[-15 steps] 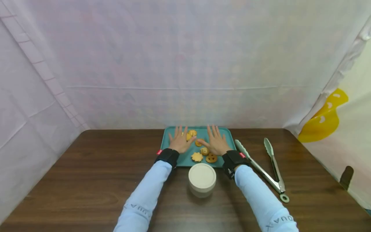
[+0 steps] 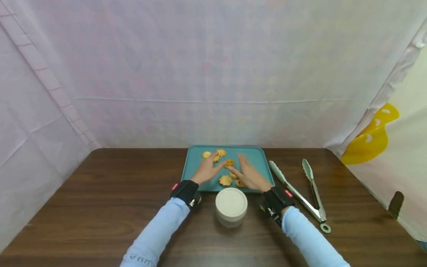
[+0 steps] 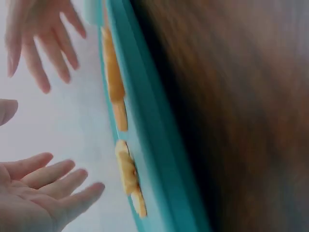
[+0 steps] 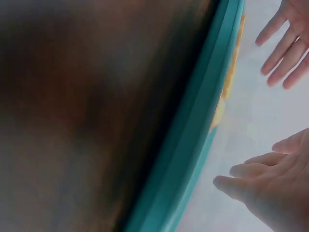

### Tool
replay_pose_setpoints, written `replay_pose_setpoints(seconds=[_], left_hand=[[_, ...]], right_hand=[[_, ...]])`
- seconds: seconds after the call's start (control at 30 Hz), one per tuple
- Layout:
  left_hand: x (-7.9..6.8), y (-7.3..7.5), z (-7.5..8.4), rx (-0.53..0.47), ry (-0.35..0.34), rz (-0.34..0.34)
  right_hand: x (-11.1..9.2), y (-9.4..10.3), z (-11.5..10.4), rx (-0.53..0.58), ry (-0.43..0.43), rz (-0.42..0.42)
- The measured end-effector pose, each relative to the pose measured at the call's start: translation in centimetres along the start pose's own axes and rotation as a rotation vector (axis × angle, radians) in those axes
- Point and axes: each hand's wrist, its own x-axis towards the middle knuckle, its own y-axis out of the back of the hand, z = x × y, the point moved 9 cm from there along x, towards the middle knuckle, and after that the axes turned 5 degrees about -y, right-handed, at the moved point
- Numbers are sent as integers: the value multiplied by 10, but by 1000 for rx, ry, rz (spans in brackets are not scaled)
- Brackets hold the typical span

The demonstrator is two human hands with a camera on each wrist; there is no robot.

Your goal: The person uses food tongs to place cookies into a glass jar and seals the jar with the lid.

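Both bare hands hover over a teal tray (image 2: 258, 157) that carries several cookies. My left hand (image 2: 207, 171) has its fingers spread and loosely extended, above the tray's left part. On the right, the other hand (image 2: 252, 177) faces it with palm turned inward and thumb apart. Between them lie a flower-shaped cookie (image 2: 225, 180) and a pretzel-shaped cookie (image 2: 229, 162); more sit toward the back left. Neither hand grips anything. In the left wrist view, cookies (image 3: 127, 169) rest low inside the tray rim, with the left palm (image 3: 36, 198) beside them.
A round lidded container (image 2: 231, 202) stands just in front of the tray. Metal tongs (image 2: 303, 198) lie spread apart on the wooden table (image 2: 110, 200), right of the tray. A pale curtain (image 2: 213, 74) hangs behind the table's back edge.
The hands have drawn back toward the body and turned from palms down to palms facing inward. More cookies at the back left show now. Tray, container and tongs stay in place.
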Motion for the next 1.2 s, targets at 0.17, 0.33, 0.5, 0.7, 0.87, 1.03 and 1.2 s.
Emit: replay_pose_setpoints(seconds=[0.17,0.33,0.5,0.7,0.87,1.03,1.2], left_hand=[[-11,-2,8,-67,-54,13],[-26,-7,18,-136,-93,-68],[-39,-9,28,-186,-164,-149],[-51,-12,31,-240,-183,-211],[-61,-14,34,-258,-195,-235],[-72,-20,38,-278,-192,-325],[-81,-26,44,-279,-227,-415]], right_hand=[[-12,-3,-8,76,37,9],[-26,-6,-10,109,53,5],[-40,-6,-14,190,66,-9],[-53,-6,-19,289,124,-20],[-60,-7,-19,299,127,-9],[-70,-5,-27,317,153,-11],[-78,-4,-36,310,220,-19]])
